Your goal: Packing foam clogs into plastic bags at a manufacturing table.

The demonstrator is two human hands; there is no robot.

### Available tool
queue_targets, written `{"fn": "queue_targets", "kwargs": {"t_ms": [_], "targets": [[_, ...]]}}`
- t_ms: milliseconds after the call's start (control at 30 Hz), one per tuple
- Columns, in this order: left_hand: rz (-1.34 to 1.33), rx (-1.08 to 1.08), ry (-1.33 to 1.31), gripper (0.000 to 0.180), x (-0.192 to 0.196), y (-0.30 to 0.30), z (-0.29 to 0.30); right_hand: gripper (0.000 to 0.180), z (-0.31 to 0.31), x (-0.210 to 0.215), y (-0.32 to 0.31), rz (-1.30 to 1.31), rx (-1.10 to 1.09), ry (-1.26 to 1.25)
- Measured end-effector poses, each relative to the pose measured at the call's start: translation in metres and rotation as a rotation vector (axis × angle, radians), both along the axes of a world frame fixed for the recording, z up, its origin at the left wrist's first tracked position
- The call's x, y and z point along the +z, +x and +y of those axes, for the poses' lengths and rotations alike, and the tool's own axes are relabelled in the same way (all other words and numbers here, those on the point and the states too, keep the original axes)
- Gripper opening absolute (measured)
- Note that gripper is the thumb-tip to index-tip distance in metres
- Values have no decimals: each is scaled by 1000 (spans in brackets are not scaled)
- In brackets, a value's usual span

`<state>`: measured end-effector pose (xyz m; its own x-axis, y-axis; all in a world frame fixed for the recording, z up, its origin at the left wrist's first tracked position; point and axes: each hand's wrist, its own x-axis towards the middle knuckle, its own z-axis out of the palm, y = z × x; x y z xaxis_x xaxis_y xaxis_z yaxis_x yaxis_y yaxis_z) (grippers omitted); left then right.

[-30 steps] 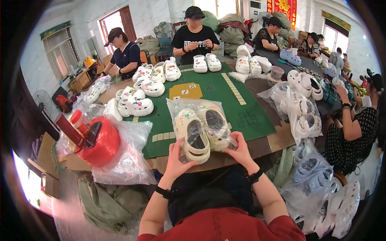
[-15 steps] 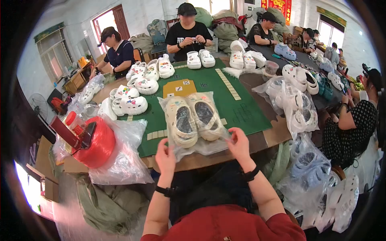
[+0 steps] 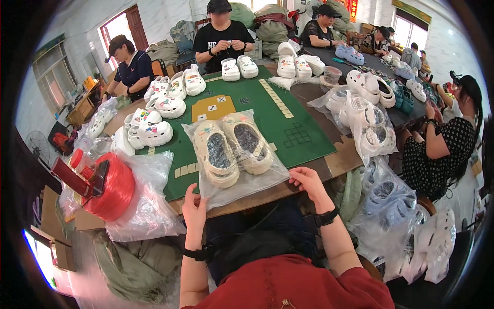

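A clear plastic bag (image 3: 247, 190) with a pair of cream clogs (image 3: 221, 159) in it lies at the near edge of the green mat, toes away from me. Dark filling shows inside the clogs. My left hand (image 3: 195, 210) has its fingers closed at the bag's near left corner. At the near right corner, my right hand (image 3: 309, 184) pinches the plastic between thumb and fingers. The bag's near edge stretches fairly flat between both hands.
White decorated clogs (image 3: 150, 133) stand at the left of the green mat (image 3: 303, 131), more at its far edge. A red twine roll (image 3: 110, 190) sits left. Bagged white clogs (image 3: 375, 136) lie right, bagged blue clogs (image 3: 386, 198) below. Several people work around the tables.
The bag's near edge has gone from bunched to more spread and flat, with my hands at its corners. The whole view has shifted slightly.
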<state>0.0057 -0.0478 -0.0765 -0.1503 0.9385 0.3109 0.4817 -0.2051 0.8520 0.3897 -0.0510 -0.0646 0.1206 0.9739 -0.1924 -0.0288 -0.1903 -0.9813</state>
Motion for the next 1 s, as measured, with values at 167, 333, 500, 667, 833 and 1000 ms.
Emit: {"fn": "queue_targets", "kwargs": {"t_ms": [167, 333, 500, 667, 833, 1000], "targets": [[-33, 79, -98, 51, 23, 5, -3, 15, -7, 4, -8, 193, -48, 76], [520, 65, 420, 64, 75, 45, -10, 33, -4, 1, -19, -166, -144, 180], [674, -8, 520, 64, 82, 64, 9, 60, -12, 59, -57, -963, -133, 829], [523, -23, 645, 42, 80, 62, 20, 49, 18, 59, -72, -1229, -184, 1026], [507, -81, 699, 38, 84, 70, -3, 35, 11, 59, -64, -1061, -168, 1215], [490, -295, 671, 35, 88, 110, -17, 25, -9, 51, -59, -916, -29, 1209]]}}
